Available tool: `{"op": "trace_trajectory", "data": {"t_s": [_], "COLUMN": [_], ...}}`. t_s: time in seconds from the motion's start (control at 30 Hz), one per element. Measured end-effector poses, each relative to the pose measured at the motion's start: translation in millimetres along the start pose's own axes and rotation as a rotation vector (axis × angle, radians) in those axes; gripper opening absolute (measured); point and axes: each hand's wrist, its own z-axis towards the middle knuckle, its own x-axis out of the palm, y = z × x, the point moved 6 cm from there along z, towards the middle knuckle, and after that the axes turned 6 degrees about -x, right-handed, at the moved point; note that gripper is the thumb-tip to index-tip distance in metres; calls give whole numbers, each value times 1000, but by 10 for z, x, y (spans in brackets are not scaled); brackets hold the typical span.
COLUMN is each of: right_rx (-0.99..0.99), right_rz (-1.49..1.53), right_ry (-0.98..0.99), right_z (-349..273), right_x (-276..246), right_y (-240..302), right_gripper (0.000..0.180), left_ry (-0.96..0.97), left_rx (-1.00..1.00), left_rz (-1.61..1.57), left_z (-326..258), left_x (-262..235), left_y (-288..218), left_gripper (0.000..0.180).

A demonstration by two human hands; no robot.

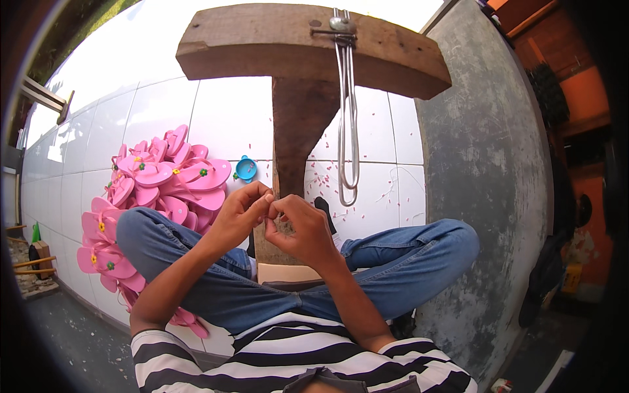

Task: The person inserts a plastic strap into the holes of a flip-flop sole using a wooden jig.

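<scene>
Mid-frame, left hand (241, 213) and right hand (300, 226) are meeting, fingers curled close; whether they're pinching anything, I cannot tell. Upper centre, a wooden stand (262, 39) is rising; pink sandals (154, 173) are lying left.

Pink sandals (154, 173): block left
Wooden beam (262, 39): bars far side
Metal rods (344, 98): hang beneath
Passage: right, between rods and grey slab (478, 164)

**Clothing of the worker, as I see it from the room**

Near: a shirt (282, 354) with broad black and white stripes; its left sleeve (164, 359) and right sleeve (416, 360) are short. Farther: blue denim jeans (413, 265) with stitched seams. Far: dark footwear (322, 207). The left hand (241, 211) and right hand (303, 230) are bare.
</scene>
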Motion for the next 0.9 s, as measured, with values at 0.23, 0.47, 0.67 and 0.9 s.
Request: {"op": "trace_trajectory", "data": {"t_s": [0.23, 0.47, 0.67, 0.9], "right_rx": [219, 257, 343, 818], "right_rz": [151, 209, -62, -532], "right_ry": [-28, -45, 76, -218], "right_z": [17, 18, -85, -616], "right_x": [-6, -24, -199, -823], "right_y": [-277, -345, -672, -2401], "right_gripper": [13, 13, 12, 19], "left_ry": [24, -1, -91, 247], "left_rx": [116, 128, 410, 393], "left_rz": [28, 151, 659, 606], "left_z": [-20, 18, -75, -145], "left_x": [-85, -123, 61, 387], "left_y": [26, 44, -326, -311], "left_gripper": [22, 22, 8, 34]}}
